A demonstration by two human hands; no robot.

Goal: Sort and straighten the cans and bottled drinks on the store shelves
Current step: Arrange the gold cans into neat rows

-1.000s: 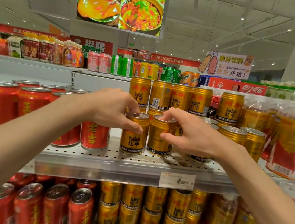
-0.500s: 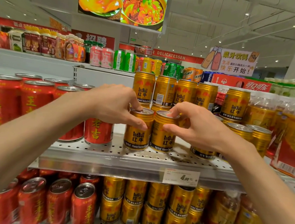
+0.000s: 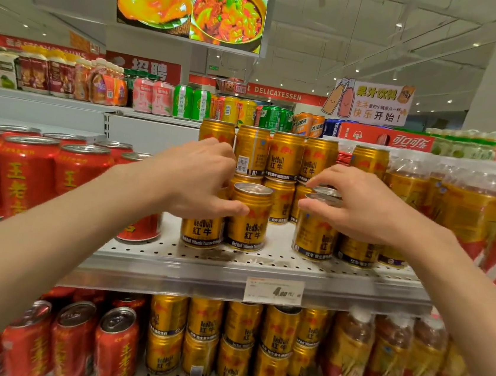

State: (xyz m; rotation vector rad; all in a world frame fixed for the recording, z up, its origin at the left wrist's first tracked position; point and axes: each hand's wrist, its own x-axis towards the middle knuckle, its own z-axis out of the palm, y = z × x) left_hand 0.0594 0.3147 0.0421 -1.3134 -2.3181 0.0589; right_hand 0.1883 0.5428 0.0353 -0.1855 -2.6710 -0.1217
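Two hands (image 3: 274, 191), each gripping gold cans (image 3: 248, 218)

Left hand (image 3: 193, 178) curls over a gold Red Bull can (image 3: 201, 232) on the perforated white metal shelf (image 3: 263, 260), thumb touching the neighbouring gold can with silver lid (image 3: 248, 219). Right hand (image 3: 362, 207) pinches the rim of a third gold can (image 3: 315, 235), apart from the other two. Stacked gold cans (image 3: 284, 158) behind. Red cans with yellow characters (image 3: 25, 175) left; shrink-wrapped amber bottles (image 3: 454, 211) right. White price tag (image 3: 273, 291) on shelf edge.
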